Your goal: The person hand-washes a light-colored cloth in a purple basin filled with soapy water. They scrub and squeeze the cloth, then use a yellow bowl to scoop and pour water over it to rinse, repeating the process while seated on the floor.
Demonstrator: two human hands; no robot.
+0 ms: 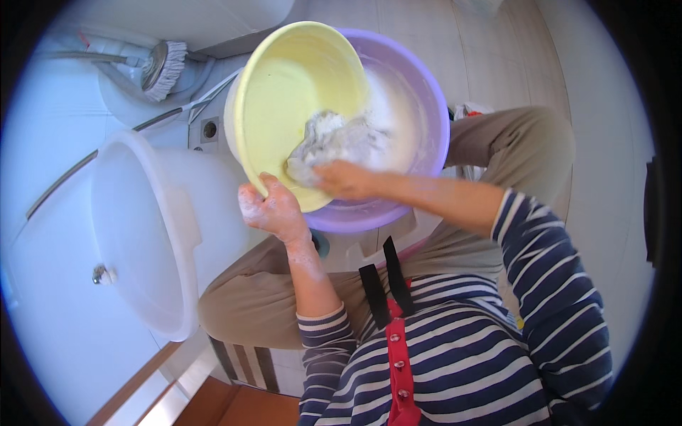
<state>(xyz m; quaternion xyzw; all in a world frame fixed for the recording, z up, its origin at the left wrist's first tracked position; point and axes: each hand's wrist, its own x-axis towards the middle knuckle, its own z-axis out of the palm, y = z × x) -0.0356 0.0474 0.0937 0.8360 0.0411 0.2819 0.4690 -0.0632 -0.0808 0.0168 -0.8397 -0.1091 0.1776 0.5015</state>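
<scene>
My left hand (273, 205), wet with suds, grips the near rim of a yellow plastic basin (272, 101), which is tilted over a larger purple basin (438, 112). Blurred by motion, my right hand (343, 180) is on a wet, crumpled white and grey cloth (349, 141) at the yellow basin's lower right side. Its fingers are partly hidden, but they appear closed on the cloth's near end. Cloudy, whitish water (402, 125) with foam fills part of the purple basin.
A large translucent white tub (186, 255) lies on its side at the left. Behind it are a round string-mop head (165, 72), a grey hose (122, 80) and a floor drain (210, 129). My bent knees flank the basins, and a white wall stands at the right.
</scene>
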